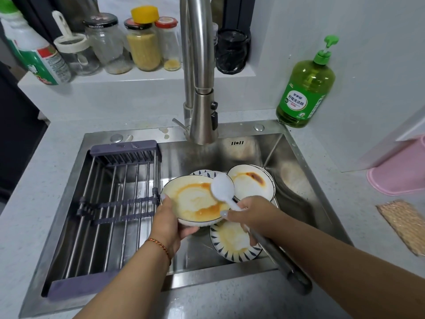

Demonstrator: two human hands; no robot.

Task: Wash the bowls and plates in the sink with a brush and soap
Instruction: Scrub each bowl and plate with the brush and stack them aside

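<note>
A white bowl [195, 202] smeared with orange sauce is tilted above the steel sink [299, 180], lifted off its floor. The white brush head [222, 187] rests against the bowl's upper right rim, its long grey handle [280, 259] running back over the sink's front edge. Behind lies a white plate [250, 184] with a brown-orange stain, apparently atop a stack. A blue-patterned plate [232, 242] lies below the bowl. A green soap bottle [304, 88] stands upright at the sink's far right corner
</note>
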